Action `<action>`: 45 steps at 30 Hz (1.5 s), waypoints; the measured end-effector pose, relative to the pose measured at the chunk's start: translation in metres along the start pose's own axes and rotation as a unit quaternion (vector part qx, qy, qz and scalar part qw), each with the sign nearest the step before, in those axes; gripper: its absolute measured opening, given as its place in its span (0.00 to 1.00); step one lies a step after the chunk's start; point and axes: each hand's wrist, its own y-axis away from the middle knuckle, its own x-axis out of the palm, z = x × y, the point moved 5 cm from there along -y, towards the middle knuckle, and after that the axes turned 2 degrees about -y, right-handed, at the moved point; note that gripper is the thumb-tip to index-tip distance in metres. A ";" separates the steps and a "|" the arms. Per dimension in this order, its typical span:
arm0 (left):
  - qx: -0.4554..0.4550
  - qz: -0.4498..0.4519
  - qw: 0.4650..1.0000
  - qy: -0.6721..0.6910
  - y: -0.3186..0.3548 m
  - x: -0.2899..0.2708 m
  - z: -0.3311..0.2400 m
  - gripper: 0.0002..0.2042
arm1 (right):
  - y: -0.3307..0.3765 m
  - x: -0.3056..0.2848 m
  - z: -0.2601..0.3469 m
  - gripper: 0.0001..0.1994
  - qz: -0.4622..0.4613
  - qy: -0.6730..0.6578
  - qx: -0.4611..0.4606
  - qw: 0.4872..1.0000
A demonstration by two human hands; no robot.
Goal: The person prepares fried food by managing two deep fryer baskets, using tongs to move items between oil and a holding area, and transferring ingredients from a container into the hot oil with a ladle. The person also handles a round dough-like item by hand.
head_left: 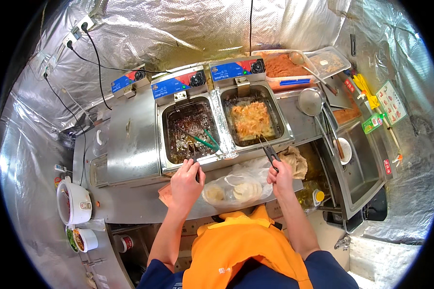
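My left hand [184,183] is closed round a black handle [193,157] whose metal wires run into the left fryer well [165,120]. Dark oil with bits fills that well, and green-handled tongs [208,139] lie slanting across it. Another black handle [271,152], gripped by my right hand [281,179], ends in wires at the near edge of the right fryer well [285,126]. They look like fry basket handles. Golden, craggy fried food [250,121] forms a square mass in the right well. Oil hides whether a basket holds anything at left.
Bags of pale round pieces [241,189] lie before the fryers. Behind right stand a tub of reddish crumbs [283,65] and a strainer [310,102]. A sink [366,164] is at right, an oil bottle [311,196] below it. A white cooker [74,202] stands at left.
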 end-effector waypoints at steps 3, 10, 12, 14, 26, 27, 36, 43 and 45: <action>-0.004 -0.004 1.000 0.011 -0.001 0.001 -0.001 0.08 | 0.015 0.003 0.008 0.06 0.004 0.022 -0.017 1.000; -0.037 0.010 0.999 0.033 -0.005 0.001 -0.010 0.09 | -0.008 -0.021 -0.021 0.15 0.021 0.111 -0.025 0.993; -0.043 0.013 0.999 0.030 -0.005 0.002 -0.009 0.09 | -0.007 -0.034 -0.008 0.23 0.096 0.116 0.079 0.985; -0.050 0.021 0.998 0.032 -0.007 0.003 -0.012 0.09 | -0.021 -0.072 0.014 0.36 0.155 0.134 0.153 0.967; -0.155 0.059 0.985 0.037 0.001 0.003 -0.001 0.10 | -0.220 -0.370 0.166 0.31 -0.311 0.657 -0.014 0.686; -0.156 0.061 0.985 0.027 -0.002 0.004 -0.005 0.10 | -0.235 -0.378 0.164 0.33 -0.288 0.658 0.017 0.696; -0.168 0.064 0.983 0.030 -0.005 0.004 -0.012 0.09 | -0.211 -0.393 0.169 0.16 -0.202 0.667 -0.033 0.717; -0.151 0.050 0.987 0.004 -0.009 0.006 -0.017 0.09 | -0.140 -0.301 0.285 0.09 -0.241 0.487 -0.443 0.713; -0.140 0.048 0.989 0.005 -0.010 0.003 -0.016 0.09 | -0.133 -0.260 0.320 0.08 -0.217 0.504 -0.464 0.695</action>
